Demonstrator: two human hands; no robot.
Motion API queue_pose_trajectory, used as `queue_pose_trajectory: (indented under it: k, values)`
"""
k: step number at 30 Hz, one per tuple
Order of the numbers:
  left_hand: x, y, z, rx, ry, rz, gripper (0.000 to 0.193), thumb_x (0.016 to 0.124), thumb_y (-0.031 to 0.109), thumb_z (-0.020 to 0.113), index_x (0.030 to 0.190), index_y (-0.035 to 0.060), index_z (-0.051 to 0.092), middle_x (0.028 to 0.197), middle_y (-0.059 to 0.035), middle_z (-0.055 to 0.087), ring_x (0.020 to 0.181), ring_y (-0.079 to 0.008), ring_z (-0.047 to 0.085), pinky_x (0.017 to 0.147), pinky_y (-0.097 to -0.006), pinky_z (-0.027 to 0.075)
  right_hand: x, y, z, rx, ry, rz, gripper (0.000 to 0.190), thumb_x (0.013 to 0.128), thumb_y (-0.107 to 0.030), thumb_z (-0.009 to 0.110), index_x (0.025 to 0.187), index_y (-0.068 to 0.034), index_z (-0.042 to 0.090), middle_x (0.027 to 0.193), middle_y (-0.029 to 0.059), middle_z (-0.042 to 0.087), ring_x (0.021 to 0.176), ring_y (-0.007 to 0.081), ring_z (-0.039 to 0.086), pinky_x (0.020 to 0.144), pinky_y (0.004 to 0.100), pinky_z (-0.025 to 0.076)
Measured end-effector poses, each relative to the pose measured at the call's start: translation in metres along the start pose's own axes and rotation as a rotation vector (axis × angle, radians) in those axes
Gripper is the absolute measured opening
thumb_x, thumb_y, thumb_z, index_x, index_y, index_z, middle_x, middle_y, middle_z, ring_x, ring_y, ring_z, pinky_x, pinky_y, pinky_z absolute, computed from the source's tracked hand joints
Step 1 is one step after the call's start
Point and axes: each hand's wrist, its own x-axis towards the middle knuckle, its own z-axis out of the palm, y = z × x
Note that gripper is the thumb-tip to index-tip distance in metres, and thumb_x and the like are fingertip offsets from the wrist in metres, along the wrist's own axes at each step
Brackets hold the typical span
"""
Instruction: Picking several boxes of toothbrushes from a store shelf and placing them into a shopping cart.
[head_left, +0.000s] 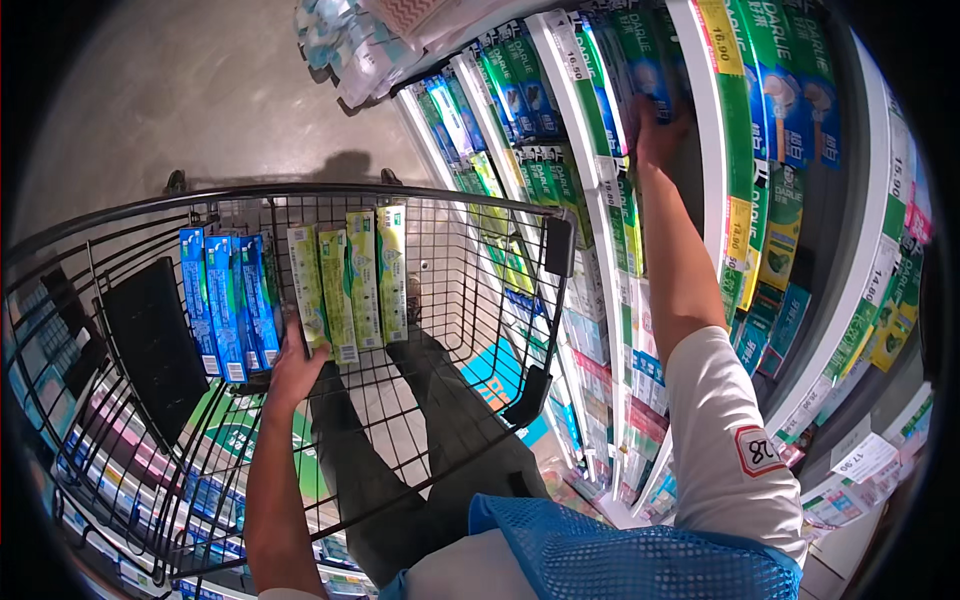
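My left hand (296, 367) is inside a black wire shopping cart (480, 201), its fingers at the lower end of the leftmost yellow-green toothpaste box (307, 281). Several more yellow-green boxes stand in a row to the right of it, and blue toothpaste boxes (217, 307) stand to its left. My right arm reaches into a store shelf, where my right hand (660, 135) touches the lower end of a green and blue Darlie toothpaste box (643, 60). Its fingers are partly in shadow, so a firm grip cannot be made out.
White-edged shelves (574, 82) with price tags and rows of toothpaste boxes curve along the right side. Wrapped goods (352, 52) lie at the top, beside the shelf end. A black panel (154, 352) is at the cart's left. More stocked shelves show through the wires at lower left.
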Motion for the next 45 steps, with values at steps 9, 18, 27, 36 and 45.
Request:
queue_pose_trajectory:
  k: [9,18,27,36,45]
  values:
    - [0.004,0.002,0.0,0.019,-0.007,-0.094,0.068,0.091,0.031,0.067,0.148,0.0041,0.041,0.146,-0.025,0.048,0.134,-0.044,0.049,0.11,-0.0466,0.041,-0.002,-0.036,-0.018,0.587,0.018,0.284,0.08,0.083,-0.017,0.085,0.149,0.003,0.044,0.145,0.0177,0.055,0.13,0.0295,0.054,0.112,0.0399,0.043]
    - [0.001,0.002,0.002,0.023,0.008,-0.101,0.066,0.093,0.031,0.067,0.147,0.0035,0.042,0.144,-0.0247,0.05,0.134,-0.0426,0.05,0.111,-0.0456,0.041,0.0,-0.021,-0.024,0.59,-0.188,0.25,0.071,0.084,-0.014,0.083,0.144,0.001,0.049,0.134,0.0154,0.061,0.117,0.0263,0.062,0.101,0.038,0.051]
    - [0.0,0.016,-0.003,-0.068,0.013,-0.06,0.064,0.092,0.022,0.069,0.146,0.0024,0.042,0.14,-0.0265,0.053,0.132,-0.043,0.051,0.11,-0.0453,0.041,-0.053,-0.059,-0.053,0.808,-0.06,0.5,0.068,0.089,-0.014,0.077,0.146,0.003,0.044,0.125,0.0182,0.064,0.11,0.0252,0.066,0.099,0.0356,0.052]
    - [0.008,0.001,0.008,-0.154,0.157,0.154,0.071,0.091,0.02,0.07,0.148,-0.004,0.036,0.142,-0.0298,0.051,0.134,-0.0439,0.048,0.112,-0.0453,0.039,-0.149,-0.118,-0.122,0.77,-0.019,0.465,0.052,0.097,-0.017,0.068,0.14,-0.002,0.044,0.12,0.0139,0.062,0.104,0.019,0.063,0.095,0.0333,0.052]
    - [0.019,-0.009,0.017,-0.16,-0.013,0.106,0.087,0.093,0.035,0.066,0.155,-0.0089,0.025,0.158,-0.0329,0.033,0.15,-0.0398,0.032,0.124,-0.0433,0.026,-0.229,-0.181,-0.246,0.795,-0.19,0.615,0.063,0.092,-0.039,0.066,0.139,-0.003,0.047,0.128,0.0126,0.056,0.119,0.024,0.057,0.108,0.0375,0.042]
